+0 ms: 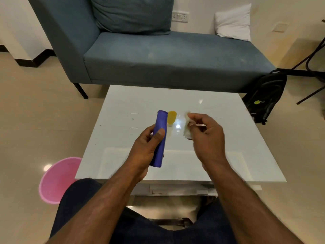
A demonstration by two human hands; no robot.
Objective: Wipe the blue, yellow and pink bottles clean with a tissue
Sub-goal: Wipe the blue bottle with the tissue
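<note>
No text is readable. The black backpack [265, 99] has a green round logo w/ small letters, too blurred to read.

The blue bottle [160, 138] is a slim matte cylinder, tilted slightly off upright and lifted above the white tabletop [123, 106]. Just right of its top, the yellow bottle [171, 117] stands on the tabletop. Right of the yellow bottle, a crumpled white tissue [186, 126] is held up.
</note>
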